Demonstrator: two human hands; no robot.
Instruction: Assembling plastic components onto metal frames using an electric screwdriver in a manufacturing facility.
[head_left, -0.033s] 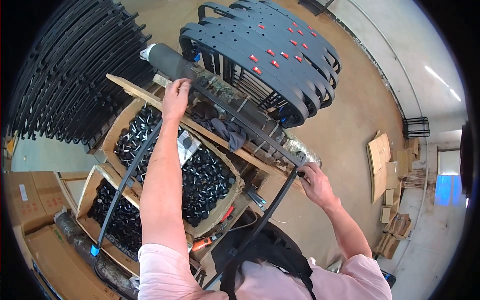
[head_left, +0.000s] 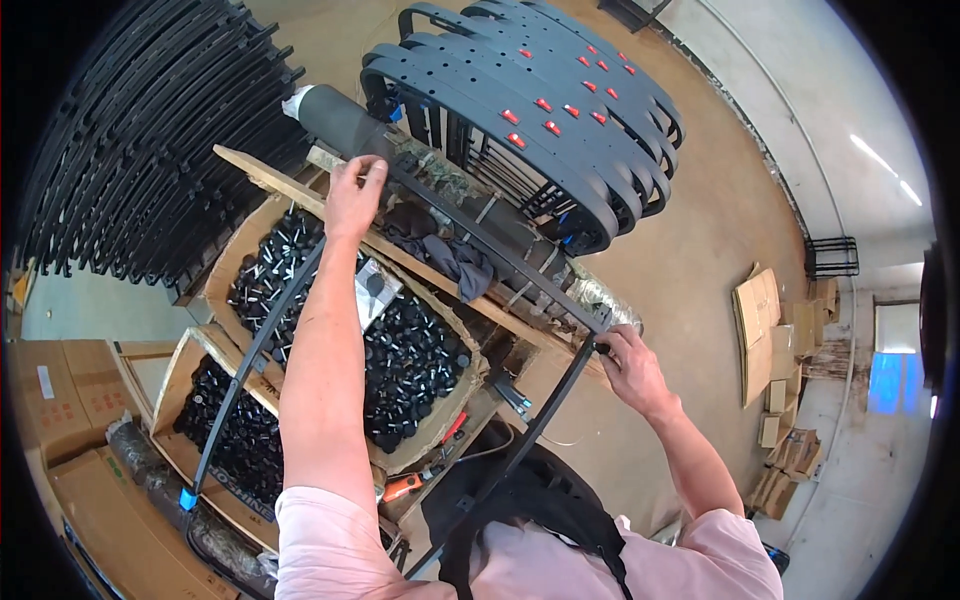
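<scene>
A large black metal frame (head_left: 545, 408) lies in front of me, resting across a padded wooden stand. Over its far left corner, my left hand (head_left: 354, 202) has its fingers pinched together; whatever is between them is hidden. At the far right corner, my right hand (head_left: 636, 370) grips a small black round-headed foot (head_left: 601, 348) against the frame. Black feet with metal screws (head_left: 405, 375) fill an open cardboard box (head_left: 232, 262) under my left forearm. A second box to its left holds more black feet (head_left: 225, 425).
Beyond the stand, several curved dark grey frames (head_left: 590, 120) with red tags stand together. Stacked black frames (head_left: 140, 140) rise at the far left. A grey cloth (head_left: 455, 265) lies by the wooden board. Flattened cartons (head_left: 757, 325) lean at right; an orange-handled tool (head_left: 402, 487) lies near me.
The fingers of my left hand have shifted slightly at the frame's corner. My right hand and the frame stay in place.
</scene>
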